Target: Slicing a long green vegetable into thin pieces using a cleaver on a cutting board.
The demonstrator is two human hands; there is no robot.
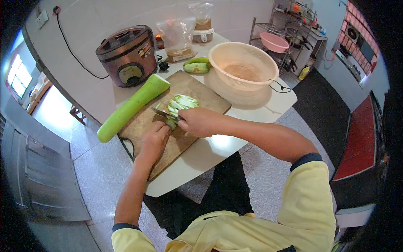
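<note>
In my right hand point(195, 122) is a kitchen knife point(161, 112), its blade pointing left over the wooden cutting board point(201, 85). My left hand point(155, 138) presses on a small piece of green vegetable point(171, 123) right beside the blade. Just beyond the knife lies a heap of pale green cut strips point(182, 103). A long green gourd point(133, 107), cut flat at its far end, rests along the board's left edge. The board's dark handle point(128, 147) is near my left wrist.
A rice cooker point(127, 56) stands behind the gourd. Two small green vegetables point(196, 66) lie beyond the board, next to a cream plastic colander point(244, 67). Plastic bags point(178, 37) with brown contents and a lidded tub point(202, 36) stand by the wall. The white table point(176, 178) has a near edge by my legs.
</note>
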